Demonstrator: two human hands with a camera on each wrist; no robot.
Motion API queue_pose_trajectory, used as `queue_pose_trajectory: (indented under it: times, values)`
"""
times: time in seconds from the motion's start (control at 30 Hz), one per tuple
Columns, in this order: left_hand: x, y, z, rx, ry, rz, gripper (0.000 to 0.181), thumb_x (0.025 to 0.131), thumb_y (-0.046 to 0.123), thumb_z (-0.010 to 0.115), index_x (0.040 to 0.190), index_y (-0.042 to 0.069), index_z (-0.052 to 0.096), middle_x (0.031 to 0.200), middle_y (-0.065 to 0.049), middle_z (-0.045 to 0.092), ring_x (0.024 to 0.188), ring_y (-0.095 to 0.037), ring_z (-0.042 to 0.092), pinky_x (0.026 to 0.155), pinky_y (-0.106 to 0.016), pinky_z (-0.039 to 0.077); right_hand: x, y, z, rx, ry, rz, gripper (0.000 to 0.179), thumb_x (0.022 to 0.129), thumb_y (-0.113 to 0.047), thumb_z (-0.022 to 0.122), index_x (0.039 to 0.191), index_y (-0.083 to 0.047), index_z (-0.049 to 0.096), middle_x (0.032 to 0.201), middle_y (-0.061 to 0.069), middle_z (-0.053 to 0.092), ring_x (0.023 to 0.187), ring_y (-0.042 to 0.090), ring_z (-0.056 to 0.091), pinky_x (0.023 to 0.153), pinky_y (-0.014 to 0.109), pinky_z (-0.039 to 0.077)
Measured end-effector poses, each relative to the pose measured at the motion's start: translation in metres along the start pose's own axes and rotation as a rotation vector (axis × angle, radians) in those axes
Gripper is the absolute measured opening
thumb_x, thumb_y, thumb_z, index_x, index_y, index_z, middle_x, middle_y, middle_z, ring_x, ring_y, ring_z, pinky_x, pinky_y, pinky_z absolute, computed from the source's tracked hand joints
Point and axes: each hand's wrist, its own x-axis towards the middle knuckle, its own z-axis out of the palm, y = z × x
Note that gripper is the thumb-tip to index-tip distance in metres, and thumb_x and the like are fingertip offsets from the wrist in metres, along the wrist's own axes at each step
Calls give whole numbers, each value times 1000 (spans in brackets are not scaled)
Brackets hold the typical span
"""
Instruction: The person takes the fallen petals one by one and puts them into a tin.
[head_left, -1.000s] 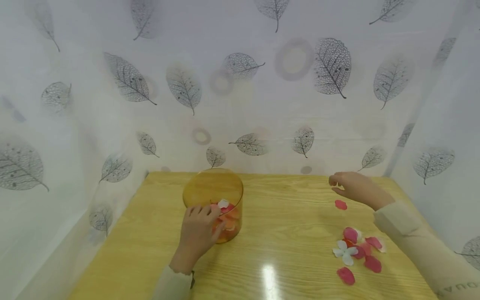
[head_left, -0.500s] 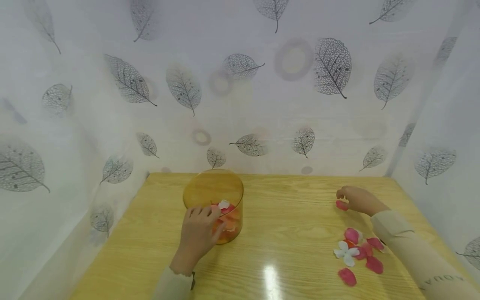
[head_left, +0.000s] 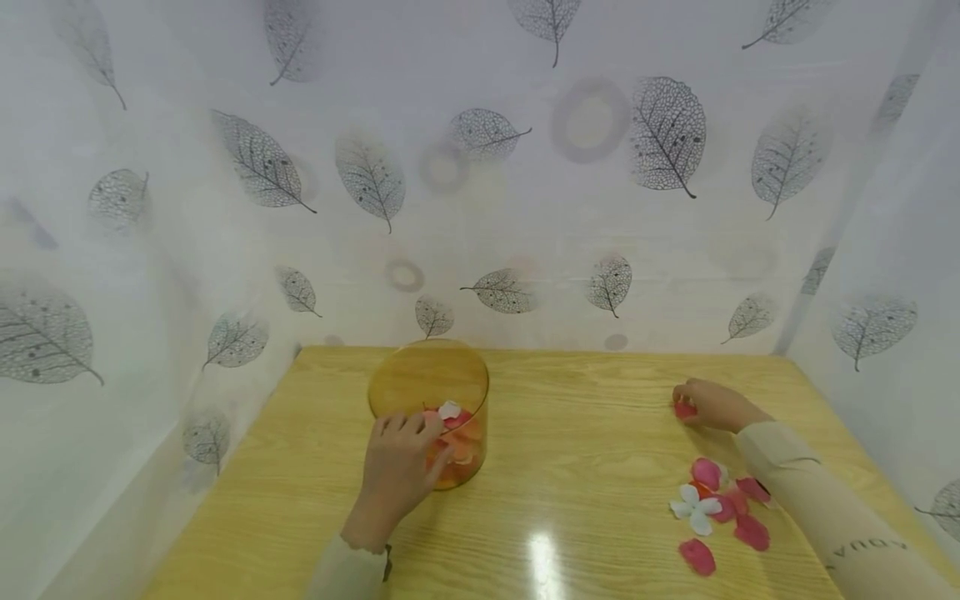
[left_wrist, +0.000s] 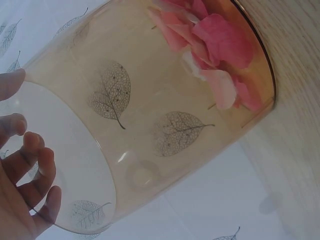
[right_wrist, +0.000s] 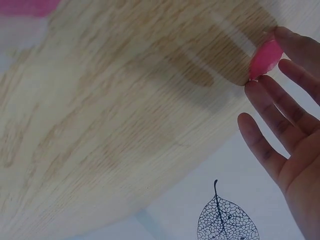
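Note:
A see-through amber jar [head_left: 430, 375] stands on the left part of the table, with pink, red and white petals [left_wrist: 225, 42] lying in its bottom. My left hand [head_left: 396, 462] holds the jar by its near rim; in the left wrist view, fingers [left_wrist: 46, 167] curl over the edge of the opening. Far to the right, my right hand [head_left: 716, 406] pinches a pink petal [right_wrist: 266, 59] at the tabletop between thumb and fingers. Nearer the front, below that hand, lies a loose group of pink and red petals [head_left: 752, 532] with a white flower [head_left: 695, 508].
The wooden table [head_left: 570, 467] ends at a pale curtain [head_left: 525, 208] printed with leaves, which hangs behind it and along both sides. A single pink petal [head_left: 697, 557] lies apart in front of the group. Light glares off the table's front middle.
My right hand has come down and forward onto the lone pink petal and now has its fingers around it. The left hand stays on the jar's rim.

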Motion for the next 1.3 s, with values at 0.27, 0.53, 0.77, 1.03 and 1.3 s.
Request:
queue_pose_trajectory:
  times: [0.27, 0.53, 0.77, 1.03, 1.3]
  values:
    - [1, 1, -2, 6, -2, 4, 37, 67, 37, 81, 92, 17, 63, 78, 0, 63, 69, -20, 57, 72, -41, 47, 0, 4, 3, 0, 4, -15, 19, 73, -7, 75, 87, -7, 62, 77, 2, 55, 69, 13, 55, 62, 29, 47]
    - [1, 1, -1, 7, -2, 1, 37, 67, 38, 81, 91, 17, 62, 78, 0, 63, 70, -20, 57, 72, -41, 48, 1, 6, 2, 14, 16, -48, 17, 72, -4, 73, 78, -10, 59, 73, 0, 53, 67, 10, 52, 61, 27, 45]
    - [1, 1, -2, -3, 3, 2, 37, 67, 36, 82, 92, 17, 63, 79, 0, 63, 70, -20, 57, 73, -42, 48, 2, 11, 5, 10, 38, -95, 20, 72, -1, 70, 69, -12, 53, 67, -5, 50, 62, 4, 44, 58, 25, 41]
    - [1, 1, -1, -6, 1, 2, 38, 67, 36, 82, 92, 17, 62, 79, 0, 63, 69, -20, 57, 73, -42, 48, 1, 13, 4, 35, 13, -67, 20, 77, -2, 68, 68, -14, 54, 65, -8, 50, 61, 1, 40, 56, 23, 38]
    - [1, 1, -1, -7, 3, 2, 37, 66, 36, 82, 92, 17, 62, 79, 0, 63, 70, -20, 57, 73, -42, 48, 2, 9, -13, 16, 27, -44, 19, 74, 3, 66, 68, -12, 55, 64, -8, 48, 61, 4, 39, 57, 23, 36]
